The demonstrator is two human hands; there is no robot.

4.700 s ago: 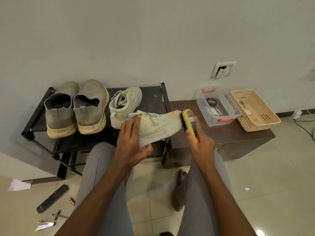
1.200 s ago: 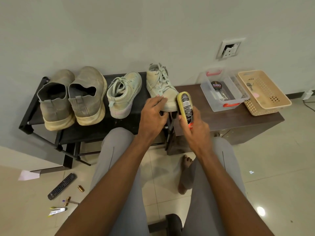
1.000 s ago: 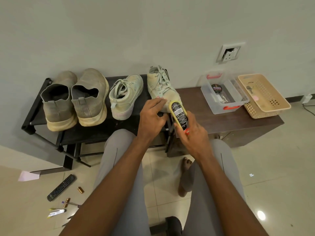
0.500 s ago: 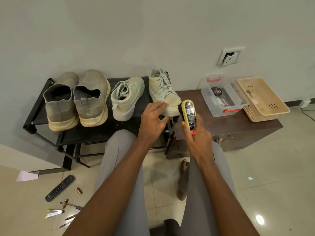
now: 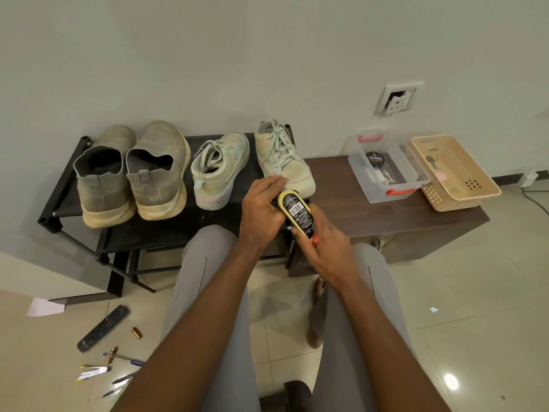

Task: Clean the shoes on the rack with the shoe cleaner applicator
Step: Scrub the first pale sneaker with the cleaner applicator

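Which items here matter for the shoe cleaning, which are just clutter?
Job: applicator in right hand; mint sneaker under left hand; other sneaker; grey pair; rack.

Clutter: remote, pens, basket, clear box.

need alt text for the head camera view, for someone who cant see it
Seen from above, a seated person's right hand holds a yellow shoe cleaner applicator at the toe of a pale sneaker that the left hand steadies on a black shoe rack. Three more shoes stand further left on it.
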